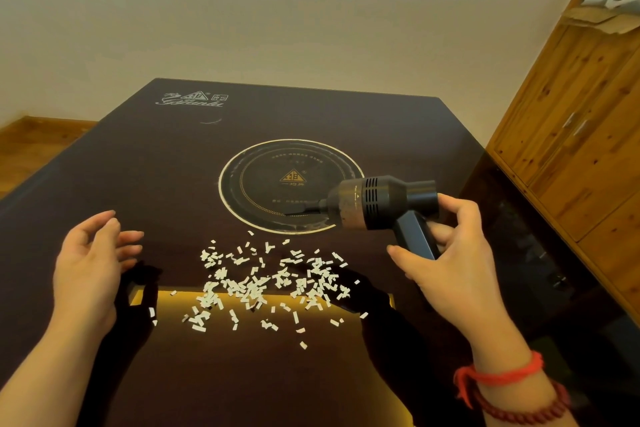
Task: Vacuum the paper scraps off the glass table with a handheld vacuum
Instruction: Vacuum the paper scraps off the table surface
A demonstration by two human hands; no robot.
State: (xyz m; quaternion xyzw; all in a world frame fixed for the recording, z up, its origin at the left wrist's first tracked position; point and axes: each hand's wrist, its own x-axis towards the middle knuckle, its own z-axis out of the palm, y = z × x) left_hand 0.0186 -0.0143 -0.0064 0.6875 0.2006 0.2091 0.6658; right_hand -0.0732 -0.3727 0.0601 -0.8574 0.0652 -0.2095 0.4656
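Many small white paper scraps [266, 284] lie scattered on the dark glass table [145, 163], in the near middle. My right hand [453, 253] grips the handle of a black handheld vacuum [377, 201]. The vacuum is held in the air to the right of and just beyond the scraps, its thin nozzle pointing left over the round ring printed on the glass [291, 184]. My left hand [90, 263] hovers open and empty above the table, left of the scraps, fingers spread.
A wooden cabinet [581, 135] stands close along the table's right side. A plain wall rises behind the table's far edge. Wooden floor [31, 142] shows at the left. A yellow glow reflects in the glass near me.
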